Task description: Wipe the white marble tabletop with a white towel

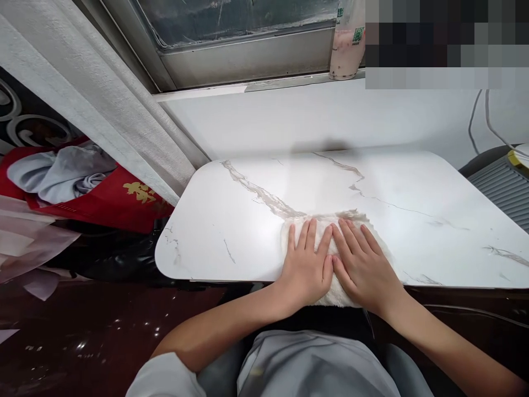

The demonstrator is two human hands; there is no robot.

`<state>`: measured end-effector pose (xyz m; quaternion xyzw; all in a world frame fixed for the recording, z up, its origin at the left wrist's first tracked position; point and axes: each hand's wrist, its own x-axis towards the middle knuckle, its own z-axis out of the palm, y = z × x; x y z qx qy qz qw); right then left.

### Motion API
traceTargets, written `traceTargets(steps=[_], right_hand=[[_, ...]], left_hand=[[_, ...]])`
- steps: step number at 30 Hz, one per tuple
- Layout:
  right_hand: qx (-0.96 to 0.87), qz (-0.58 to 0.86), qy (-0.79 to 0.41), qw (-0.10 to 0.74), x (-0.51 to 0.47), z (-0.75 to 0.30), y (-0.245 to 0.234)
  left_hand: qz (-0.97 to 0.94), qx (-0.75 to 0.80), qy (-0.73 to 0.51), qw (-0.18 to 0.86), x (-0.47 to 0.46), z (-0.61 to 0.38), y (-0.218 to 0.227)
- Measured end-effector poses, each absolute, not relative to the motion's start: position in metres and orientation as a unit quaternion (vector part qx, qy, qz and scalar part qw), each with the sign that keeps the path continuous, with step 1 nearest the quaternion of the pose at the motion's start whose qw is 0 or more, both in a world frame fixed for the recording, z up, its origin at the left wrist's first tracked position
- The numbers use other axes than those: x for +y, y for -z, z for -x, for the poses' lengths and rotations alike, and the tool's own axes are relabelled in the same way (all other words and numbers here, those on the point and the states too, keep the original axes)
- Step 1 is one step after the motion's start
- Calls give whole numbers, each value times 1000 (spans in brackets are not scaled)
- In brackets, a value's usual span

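A fluffy cloth [341, 296] lies over the near edge of the table [231, 231]. The left hand [305, 271] and right hand [367, 271] rest on it, fingers extended, gripping nothing, seemingly to keep it flat.

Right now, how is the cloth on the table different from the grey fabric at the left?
The cloth is cream-white and fluffy; the grey fabric looks smoother. The cloth lies spread under the left hand and right hand, while the grey fabric lies bunched against red material, untouched by either. Both are pale and look soft.
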<state>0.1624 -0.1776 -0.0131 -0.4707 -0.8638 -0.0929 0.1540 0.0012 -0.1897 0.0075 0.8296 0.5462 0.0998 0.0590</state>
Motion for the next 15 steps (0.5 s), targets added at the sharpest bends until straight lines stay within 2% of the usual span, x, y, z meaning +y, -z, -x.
traceTargets(steps=[7,15], right_hand=[[-863,487,74,115,-150,-167,11],[-831,548,59,76,-28,-170,10]], left_hand=[[-836,535,-96,75,-159,-5,-5],[-855,507,-65,86,-27,-12,-8]])
